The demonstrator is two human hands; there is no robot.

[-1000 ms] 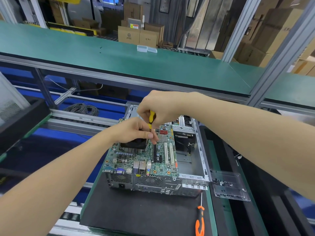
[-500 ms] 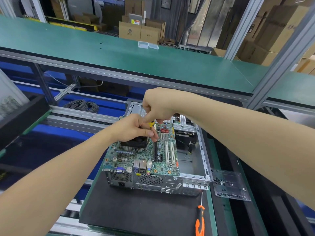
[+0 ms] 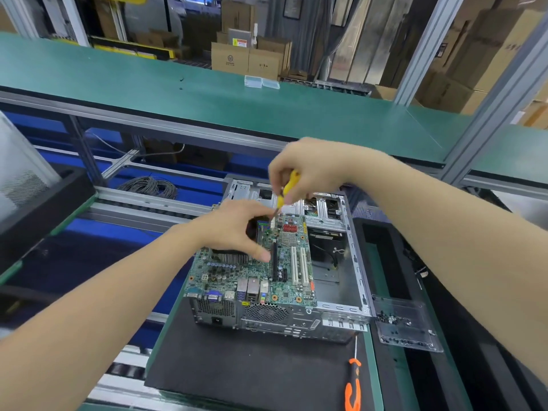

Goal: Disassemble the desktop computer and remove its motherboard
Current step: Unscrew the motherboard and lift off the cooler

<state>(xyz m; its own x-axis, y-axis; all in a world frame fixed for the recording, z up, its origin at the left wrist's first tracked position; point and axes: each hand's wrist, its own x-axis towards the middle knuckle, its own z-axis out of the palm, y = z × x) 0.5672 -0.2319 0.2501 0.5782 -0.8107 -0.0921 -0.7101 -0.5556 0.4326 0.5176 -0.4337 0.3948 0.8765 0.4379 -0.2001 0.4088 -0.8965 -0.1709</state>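
The right hand [image 3: 308, 170] has lifted away from the left hand [image 3: 234, 225]. The yellow screwdriver [image 3: 289, 185] it grips was almost hidden between the two hands half a second ago, and now most of its handle shows, with the shaft slanting down toward the far end of the motherboard [image 3: 284, 262]. The left hand's thumb and fingers were pinched together over the cooler [image 3: 231, 258] and have now spread into an arch, the thumb tip down by the long black slot and the forefinger up near the screwdriver's tip.
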